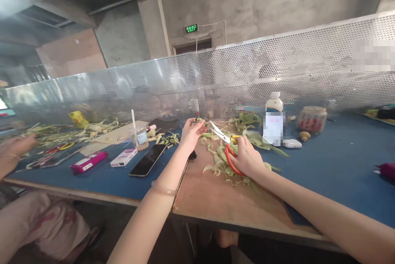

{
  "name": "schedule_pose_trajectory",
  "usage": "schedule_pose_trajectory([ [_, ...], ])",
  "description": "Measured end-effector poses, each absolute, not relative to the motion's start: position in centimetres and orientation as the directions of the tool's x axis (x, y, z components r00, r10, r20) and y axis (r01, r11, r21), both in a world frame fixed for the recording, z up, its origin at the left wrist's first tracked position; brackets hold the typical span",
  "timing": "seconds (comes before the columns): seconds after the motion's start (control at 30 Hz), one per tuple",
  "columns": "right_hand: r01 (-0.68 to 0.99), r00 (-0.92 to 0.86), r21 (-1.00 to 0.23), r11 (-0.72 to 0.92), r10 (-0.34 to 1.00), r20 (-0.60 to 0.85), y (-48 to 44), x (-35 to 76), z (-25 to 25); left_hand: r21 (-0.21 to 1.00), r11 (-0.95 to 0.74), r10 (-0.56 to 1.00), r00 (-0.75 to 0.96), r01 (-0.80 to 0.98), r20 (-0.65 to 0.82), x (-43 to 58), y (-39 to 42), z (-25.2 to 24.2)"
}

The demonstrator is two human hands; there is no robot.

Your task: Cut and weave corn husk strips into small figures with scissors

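Note:
My left hand [190, 133] pinches a small green plant piece [199, 121] above the brown wooden board [212, 198]. My right hand [248, 157] is closed round the red handles of a pair of scissors [222, 140]. Their blades are parted and point at the plant piece, just to its right. A heap of pale green leaf strips [220, 161] lies on the board under both hands.
On the blue table [333, 165] lie a black phone [148, 160], a pink box [88, 162], a white box [124, 157], a plastic cup with a straw [140, 135], a white bottle [274, 117] and a jar [312, 119]. A perforated metal screen [216, 74] closes the back. Another person's hand [14, 150] works at the left.

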State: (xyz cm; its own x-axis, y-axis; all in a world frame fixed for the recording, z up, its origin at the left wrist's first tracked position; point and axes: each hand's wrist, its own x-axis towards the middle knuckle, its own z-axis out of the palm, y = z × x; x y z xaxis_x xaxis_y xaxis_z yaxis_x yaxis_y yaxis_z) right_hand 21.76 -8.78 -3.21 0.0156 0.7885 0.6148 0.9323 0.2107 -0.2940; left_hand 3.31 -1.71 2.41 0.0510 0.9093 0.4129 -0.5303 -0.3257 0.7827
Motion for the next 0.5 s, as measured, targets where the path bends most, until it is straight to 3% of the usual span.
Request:
schedule_pose_trajectory([
  [0.2, 0.906, 0.064, -0.373, 0.199, 0.808, 0.585, -8.5, 22.2, -2.8, 0.746, -0.37, 0.906, -0.036, -0.553, 0.422, 2.6, -1.4, 3.3],
  [0.33, 0.913, 0.07, -0.362, 0.188, 0.802, 0.593, -8.2, 22.5, -3.0, 0.716, -0.495, 0.79, 0.089, -0.491, 0.607, 0.9, -4.7, 6.1],
  [0.4, 0.915, 0.063, -0.354, 0.194, 0.797, 0.601, -8.0, 22.5, -3.2, 0.731, -0.461, 0.766, 0.191, -0.503, 0.614, -0.8, -7.1, 7.2],
  [0.5, 0.917, 0.041, -0.343, 0.205, 0.804, 0.593, -7.9, 22.3, -3.5, 0.592, -0.536, 0.667, 0.127, -0.601, 0.734, -3.8, -10.1, 7.3],
])
